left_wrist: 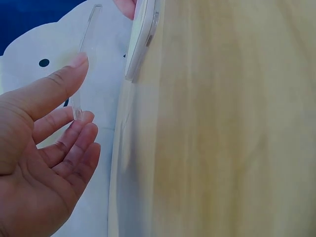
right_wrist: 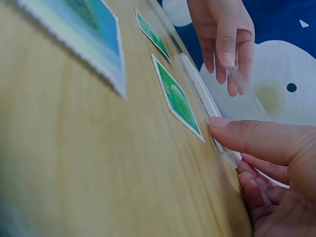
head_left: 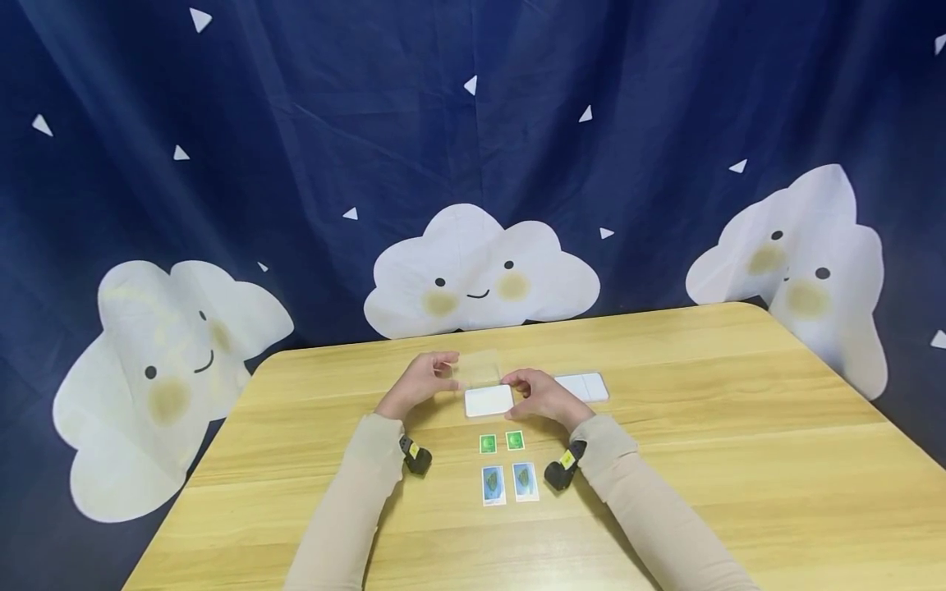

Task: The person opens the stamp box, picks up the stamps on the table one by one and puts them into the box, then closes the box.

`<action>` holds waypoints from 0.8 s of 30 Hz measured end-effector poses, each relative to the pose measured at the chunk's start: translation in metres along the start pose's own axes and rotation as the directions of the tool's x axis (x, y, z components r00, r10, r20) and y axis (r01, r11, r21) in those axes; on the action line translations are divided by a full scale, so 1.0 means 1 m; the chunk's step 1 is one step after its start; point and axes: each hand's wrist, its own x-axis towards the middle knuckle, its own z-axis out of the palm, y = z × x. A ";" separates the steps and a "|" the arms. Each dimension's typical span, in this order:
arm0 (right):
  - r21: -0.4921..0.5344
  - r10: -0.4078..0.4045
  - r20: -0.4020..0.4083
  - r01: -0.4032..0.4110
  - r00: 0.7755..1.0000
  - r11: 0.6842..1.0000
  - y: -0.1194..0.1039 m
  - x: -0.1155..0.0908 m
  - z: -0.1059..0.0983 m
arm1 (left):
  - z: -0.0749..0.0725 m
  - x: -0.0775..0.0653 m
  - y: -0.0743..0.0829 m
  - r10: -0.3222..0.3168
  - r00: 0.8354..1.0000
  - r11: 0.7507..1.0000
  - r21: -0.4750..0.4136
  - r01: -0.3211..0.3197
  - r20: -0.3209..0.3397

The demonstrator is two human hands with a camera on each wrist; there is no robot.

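A clear plastic lid (head_left: pixel 479 367) is pinched at its left edge by my left hand (head_left: pixel 424 382), between thumb and fingers. In the left wrist view the lid (left_wrist: pixel 85 42) stands tilted, raised off the table. Just in front of it lies a shallow clear case with a white inside (head_left: pixel 489 400). My right hand (head_left: pixel 544 396) grips the right end of that case, thumb on the near side and fingers beyond. Nearer to me, two small green stamps (head_left: pixel 515 441) lie side by side, with two larger blue stamps (head_left: pixel 493 485) below them.
Behind my right hand lies another flat clear case with white in it (head_left: pixel 582 387), partly covered by the hand. The wooden table (head_left: pixel 739 460) reaches back to a dark blue curtain (head_left: pixel 414 123) with white clouds.
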 end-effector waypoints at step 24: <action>-0.016 0.009 0.006 -0.009 1.000 1.000 0.000 0.000 -0.001 | 0.011 0.016 0.002 -0.136 0.987 0.991 -0.021 0.135 -0.083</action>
